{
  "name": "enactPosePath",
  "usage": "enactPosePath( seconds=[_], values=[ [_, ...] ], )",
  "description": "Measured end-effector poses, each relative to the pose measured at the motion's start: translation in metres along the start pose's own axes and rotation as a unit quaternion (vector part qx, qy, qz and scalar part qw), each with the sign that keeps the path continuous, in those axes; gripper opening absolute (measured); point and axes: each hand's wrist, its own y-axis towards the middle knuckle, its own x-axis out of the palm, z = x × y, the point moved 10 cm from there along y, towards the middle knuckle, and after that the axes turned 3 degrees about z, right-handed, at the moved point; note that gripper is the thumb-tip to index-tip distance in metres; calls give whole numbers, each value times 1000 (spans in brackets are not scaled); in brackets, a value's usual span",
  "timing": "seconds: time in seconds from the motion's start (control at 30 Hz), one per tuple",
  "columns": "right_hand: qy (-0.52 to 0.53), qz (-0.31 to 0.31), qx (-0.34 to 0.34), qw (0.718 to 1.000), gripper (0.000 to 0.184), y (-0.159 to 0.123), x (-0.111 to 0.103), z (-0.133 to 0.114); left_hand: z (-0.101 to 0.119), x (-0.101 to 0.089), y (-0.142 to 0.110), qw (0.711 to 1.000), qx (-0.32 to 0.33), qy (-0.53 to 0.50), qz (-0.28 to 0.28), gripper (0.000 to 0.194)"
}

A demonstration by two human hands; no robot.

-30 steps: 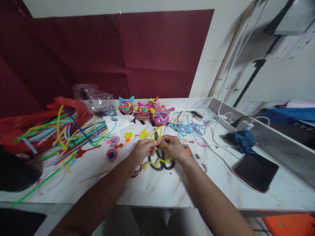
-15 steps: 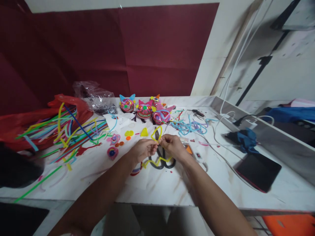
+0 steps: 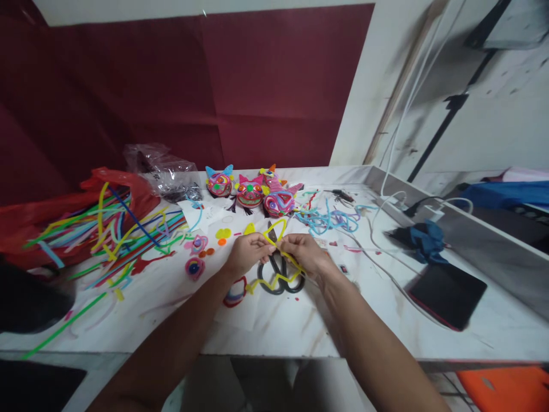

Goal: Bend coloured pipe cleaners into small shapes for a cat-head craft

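Note:
A yellow pipe cleaner point(image 3: 283, 228), bent into a pointed loop, stands up between my two hands. My left hand point(image 3: 249, 252) pinches its lower left corner. My right hand point(image 3: 303, 252) grips it at the crossing on the right, and a yellow length runs down from these fingers. Below lie black-handled scissors point(image 3: 262, 279), partly hidden by my hands. A zigzag yellow pipe cleaner point(image 3: 273, 282) rests across the handles. To its left is a red, white and blue curved pipe-cleaner piece point(image 3: 235, 293). A small yellow triangle point(image 3: 249, 229) shows just beyond my left hand.
Several colourful animal-faced ornaments point(image 3: 250, 193) stand at the back. Loose pipe cleaners point(image 3: 141, 229) spill from a red bag point(image 3: 137, 191) on the left. Blue pipe cleaners point(image 3: 330, 220), white cables point(image 3: 386, 280) and a black tablet-like slab point(image 3: 450, 294) lie to the right.
The pointed yellow loop has turned and leans more to the right. My left hand has shifted slightly left and forward, partly covering the yellow triangle. A yellow length now shows below my right fingers.

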Motion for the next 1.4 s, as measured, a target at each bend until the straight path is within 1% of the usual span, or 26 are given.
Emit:
enactPosePath(
  seconds=[0.07, 0.13, 0.2, 0.23, 0.33, 0.4, 0.53, 0.67, 0.77, 0.87, 0.97, 1.07, 1.27, 1.4],
  values=[
    [8, -8, 4, 1000, 33, 0, 1, 0, 7, -9, -1, 998, 44, 24, 48, 29],
    [12, -15, 7, 1000, 33, 0, 2, 0, 14, -14, -3, 992, 85, 45, 80, 33],
    [14, -15, 8, 1000, 32, 0, 1, 0, 19, -11, -6, 990, 108, 53, 77, 35],
    [14, -15, 8, 1000, 31, 0, 1, 0, 21, -9, -7, 990, 113, 54, 66, 32],
    [13, -12, 1, 1000, 31, 0, 1, -2, 24, -2, -9, 989, 127, 61, 44, 13],
    [6, -4, -6, 1000, 31, 1, -1, -3, 24, 0, -10, 989, 129, 64, 40, 8],
    [-20, 4, -37, 999, 33, 0, -3, -9, 19, 0, -8, 993, 100, 49, 39, 10],
    [-62, -9, -63, 996, 34, -1, -1, -14, 9, 2, -6, 999, 28, -25, 26, 22],
    [-95, -25, -82, 992, 34, -2, 1, -15, 0, 5, -5, 997, -31, -74, 4, 33],
    [-122, -44, -105, 986, 33, -3, 3, -18, -9, 6, -6, 993, -79, -89, -12, 39],
    [-138, -62, -109, 982, 34, -4, 7, -18, -16, 6, -7, 990, -107, -87, -21, 42],
    [-132, -64, -95, 985, 36, -3, 7, -16, -15, 6, -6, 992, -97, -77, -17, 42],
    [-68, -48, -56, 995, 35, 0, 2, -9, 2, 5, -6, 994, -34, -101, 2, 51],
    [-43, -59, -39, 997, 32, -1, 5, -9, 7, 4, -7, 993, -27, -118, 15, 57]
  ],
)
